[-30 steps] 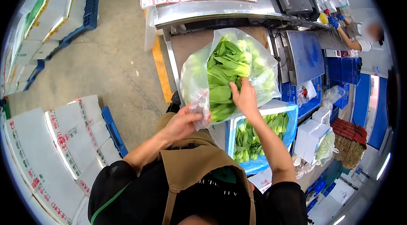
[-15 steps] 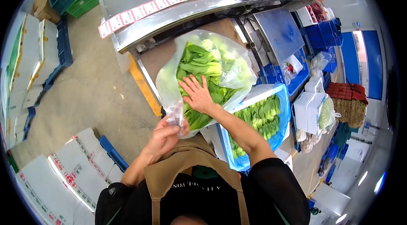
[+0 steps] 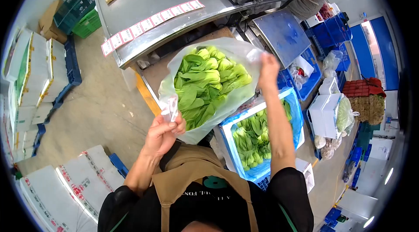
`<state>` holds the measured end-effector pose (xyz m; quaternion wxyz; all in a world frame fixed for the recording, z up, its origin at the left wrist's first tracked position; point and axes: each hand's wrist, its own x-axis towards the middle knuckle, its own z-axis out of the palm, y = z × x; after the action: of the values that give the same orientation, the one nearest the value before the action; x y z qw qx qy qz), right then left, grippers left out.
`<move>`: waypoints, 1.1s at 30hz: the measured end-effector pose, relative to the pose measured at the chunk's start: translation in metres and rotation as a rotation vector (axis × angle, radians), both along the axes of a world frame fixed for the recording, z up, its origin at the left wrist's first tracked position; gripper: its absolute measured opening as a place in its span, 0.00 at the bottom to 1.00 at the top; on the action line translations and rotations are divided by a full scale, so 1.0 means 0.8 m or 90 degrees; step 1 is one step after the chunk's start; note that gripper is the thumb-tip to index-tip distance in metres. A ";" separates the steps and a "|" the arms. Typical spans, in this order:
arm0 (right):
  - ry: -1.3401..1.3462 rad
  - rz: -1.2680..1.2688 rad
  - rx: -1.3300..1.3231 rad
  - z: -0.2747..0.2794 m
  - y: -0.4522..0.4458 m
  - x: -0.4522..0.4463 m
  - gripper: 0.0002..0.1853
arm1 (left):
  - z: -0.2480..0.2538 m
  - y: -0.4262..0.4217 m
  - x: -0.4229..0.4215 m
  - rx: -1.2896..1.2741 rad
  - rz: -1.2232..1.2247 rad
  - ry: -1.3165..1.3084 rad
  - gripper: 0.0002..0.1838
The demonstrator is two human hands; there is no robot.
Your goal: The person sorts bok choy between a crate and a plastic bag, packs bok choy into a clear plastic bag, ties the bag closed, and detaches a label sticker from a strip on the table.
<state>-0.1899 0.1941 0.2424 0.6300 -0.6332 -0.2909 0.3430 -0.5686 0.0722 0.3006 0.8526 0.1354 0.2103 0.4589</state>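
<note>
Hands (image 3: 162,135) flank bag (image 3: 221,113) (right hand (image 3: 268,70) blurred), leafy greens (image 3: 200,83) between.

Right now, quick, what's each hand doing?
Left hand: closed, holding the plastic bag by its edge.
Right hand: at the bag's other edge, grip too blurred to tell.

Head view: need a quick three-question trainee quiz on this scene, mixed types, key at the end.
1. True or false: leafy greens are visible inside the plastic bag.
2. What does the wearer's left hand hold? A) the knife B) the plastic bag's edge C) the label strip
3. Fill in: the white box near the plastic bag has a ____ liner.

Key: 1 true; 2 B; 3 blue.
</note>
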 end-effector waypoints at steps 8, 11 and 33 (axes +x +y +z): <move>0.310 0.145 0.258 0.182 0.046 0.087 0.07 | 0.088 0.039 -0.015 0.123 0.062 -0.088 0.23; 0.260 0.162 0.256 0.188 0.026 0.103 0.08 | 0.098 0.046 -0.016 0.176 0.050 -0.097 0.25; -0.552 0.309 -0.513 -0.235 -0.399 0.178 0.48 | 0.039 0.015 0.019 0.383 0.228 0.993 0.18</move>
<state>-0.0474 -0.1252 0.0542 0.0720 -0.8177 -0.5027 0.2709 -0.5534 0.0844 0.3317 0.3063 0.5980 0.6243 0.3986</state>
